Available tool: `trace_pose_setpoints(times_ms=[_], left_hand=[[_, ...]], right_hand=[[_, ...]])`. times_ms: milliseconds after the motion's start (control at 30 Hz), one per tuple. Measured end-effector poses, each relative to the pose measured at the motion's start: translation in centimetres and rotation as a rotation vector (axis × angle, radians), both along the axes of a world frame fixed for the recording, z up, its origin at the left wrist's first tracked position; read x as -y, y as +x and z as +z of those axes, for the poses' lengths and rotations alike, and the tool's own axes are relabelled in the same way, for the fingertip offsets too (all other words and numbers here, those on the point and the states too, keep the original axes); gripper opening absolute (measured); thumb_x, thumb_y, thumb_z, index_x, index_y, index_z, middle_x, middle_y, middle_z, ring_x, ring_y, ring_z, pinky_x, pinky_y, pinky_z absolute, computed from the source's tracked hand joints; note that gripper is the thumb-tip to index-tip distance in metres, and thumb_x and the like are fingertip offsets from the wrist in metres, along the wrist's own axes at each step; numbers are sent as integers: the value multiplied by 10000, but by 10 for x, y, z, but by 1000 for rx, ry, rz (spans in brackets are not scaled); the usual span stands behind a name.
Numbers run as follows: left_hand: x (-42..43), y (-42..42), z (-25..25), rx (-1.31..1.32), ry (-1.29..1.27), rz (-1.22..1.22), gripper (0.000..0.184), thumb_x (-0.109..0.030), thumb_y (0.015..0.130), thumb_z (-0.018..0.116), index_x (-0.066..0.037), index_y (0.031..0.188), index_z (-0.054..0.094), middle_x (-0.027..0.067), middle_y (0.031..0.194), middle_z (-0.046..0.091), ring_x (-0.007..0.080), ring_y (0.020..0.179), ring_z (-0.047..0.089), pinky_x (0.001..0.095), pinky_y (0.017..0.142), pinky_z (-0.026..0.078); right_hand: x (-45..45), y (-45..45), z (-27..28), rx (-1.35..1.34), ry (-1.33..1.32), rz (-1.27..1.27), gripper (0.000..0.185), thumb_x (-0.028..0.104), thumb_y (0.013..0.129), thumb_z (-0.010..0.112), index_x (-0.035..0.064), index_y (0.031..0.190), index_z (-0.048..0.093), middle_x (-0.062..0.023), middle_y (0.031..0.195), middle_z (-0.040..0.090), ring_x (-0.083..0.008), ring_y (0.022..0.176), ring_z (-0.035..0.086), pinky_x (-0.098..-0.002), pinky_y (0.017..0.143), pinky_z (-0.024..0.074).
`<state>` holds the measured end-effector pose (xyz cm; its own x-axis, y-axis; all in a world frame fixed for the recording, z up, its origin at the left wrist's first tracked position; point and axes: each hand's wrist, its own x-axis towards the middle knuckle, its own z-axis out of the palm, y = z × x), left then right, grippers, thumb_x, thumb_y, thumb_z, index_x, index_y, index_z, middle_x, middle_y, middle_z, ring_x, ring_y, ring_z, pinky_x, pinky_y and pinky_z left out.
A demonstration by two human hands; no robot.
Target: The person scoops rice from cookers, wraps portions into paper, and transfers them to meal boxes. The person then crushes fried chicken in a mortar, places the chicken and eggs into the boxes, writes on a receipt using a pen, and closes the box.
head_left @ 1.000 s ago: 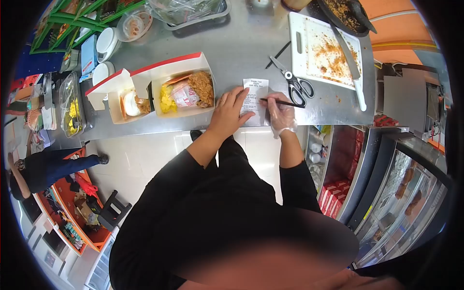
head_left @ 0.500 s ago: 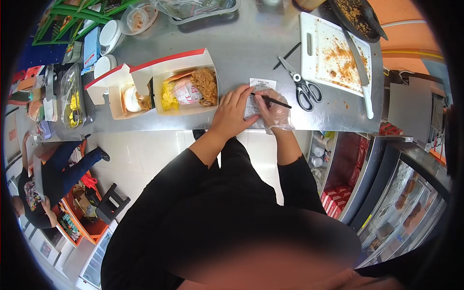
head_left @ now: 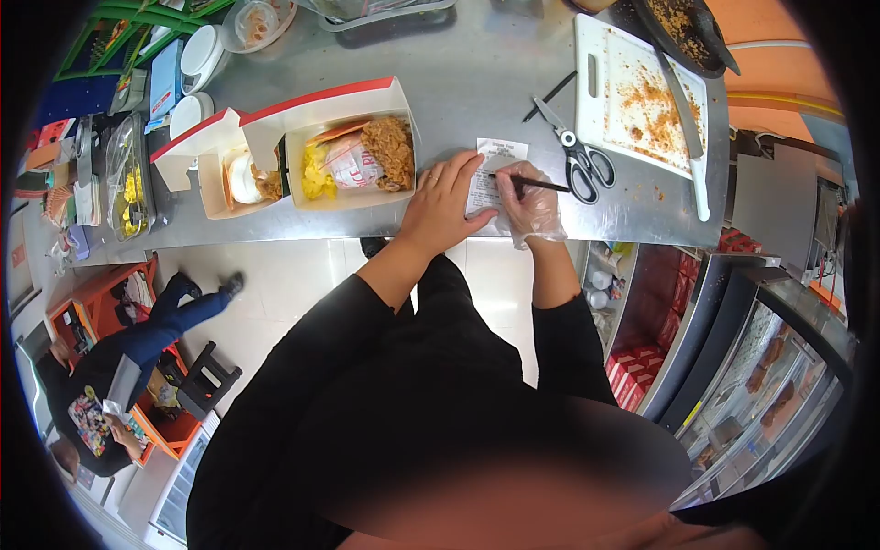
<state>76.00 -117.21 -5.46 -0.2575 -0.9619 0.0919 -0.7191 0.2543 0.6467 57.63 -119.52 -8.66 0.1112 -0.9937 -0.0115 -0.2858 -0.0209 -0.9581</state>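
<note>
A printed receipt [head_left: 502,152] lies on the steel counter [head_left: 477,92] in front of me. My left hand [head_left: 442,203] is bare and rests flat on the receipt's left edge, fingers stretched out. In a clear plastic glove, my right hand [head_left: 533,209] grips a black pen [head_left: 548,186], its tip on the paper. Left of my hands stands an open cardboard food box [head_left: 325,103] holding fried chicken [head_left: 389,154], a wrapped rice packet [head_left: 350,165] and yellow food [head_left: 318,174]. A second, smaller box [head_left: 220,188] with a white round item [head_left: 245,176] sits beside it.
Black-handled scissors [head_left: 583,170] and a white cutting board [head_left: 598,119] with crumbs and a long knife [head_left: 680,110] lie to the right. A stone mortar [head_left: 697,37] stands behind. White lidded tubs [head_left: 197,60] are at back left. Another person [head_left: 101,394] walks on the left.
My right hand has moved slightly right and down the receipt, with the pen still in it. My left hand stays on the paper. The other person has moved along the floor, holding paper.
</note>
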Motion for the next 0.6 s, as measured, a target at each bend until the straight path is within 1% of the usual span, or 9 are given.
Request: trace_pose_setpoints(times_ms=[67,100,133,200,300,367,433,567,600], left_hand=[[-1,0,-1,0,-19,-1,794,-382,747,802,-63,1394,470,96,1398,479,337,1205,515,451,1045,392],[-1,0,-1,2,-37,5,794,-379,744,804,-62,1392,472,96,1397,480,335,1202,516,450,1043,393],[0,0,0,0,-37,7,794,-379,744,804,-62,1392,472,96,1397,480,335,1202,516,450,1043,393],[0,0,1,34,-41,1,808,-373,746,803,-42,1396,457,80,1396,487,290,1209,517,437,1037,405],[0,0,2,41,-11,-3,810,-374,745,803,-45,1396,452,79,1395,489,287,1212,518,439,1035,406],[0,0,2,39,-16,-1,810,-375,743,804,-46,1396,453,79,1395,489,287,1212,518,439,1034,406],[0,0,2,40,-20,3,811,-376,742,805,-48,1395,454,79,1396,489,286,1211,518,440,1032,407],[0,0,0,42,-25,0,814,-379,740,806,-53,1398,455,78,1399,489,286,1211,518,437,1033,406],[0,0,0,44,-29,1,816,-380,739,806,-55,1399,454,77,1399,489,286,1211,518,436,1034,406]], right_hand=[[3,-4,-9,-148,-149,-132,68,90,939,655,27,916,659,-72,729,643,-113,653,581,-275,602,470],[2,-7,-12,-150,-152,-131,68,90,939,655,27,916,659,-72,729,643,-113,653,581,-275,602,470],[0,-6,-6,-70,-113,-122,62,82,933,656,27,906,656,-76,719,637,-119,636,573,-276,594,466],[-7,-5,5,32,-20,-89,46,63,914,667,29,886,651,-81,692,617,-139,586,547,-284,567,454],[-8,-5,13,-67,-16,21,32,59,900,677,35,892,657,-86,694,622,-159,568,552,-298,556,454],[-5,-5,14,-113,-62,44,28,61,890,684,39,896,666,-99,700,631,-183,574,575,-314,560,462],[-4,-4,13,-136,-143,92,81,65,943,638,-7,917,664,-64,773,639,-100,642,546,-257,587,444],[-5,-6,13,-139,-113,84,70,63,935,648,-4,920,666,-71,776,640,-110,644,551,-264,594,448],[-7,-7,10,-111,-117,36,62,57,929,651,-2,921,665,-71,766,638,-111,635,548,-265,590,448]])
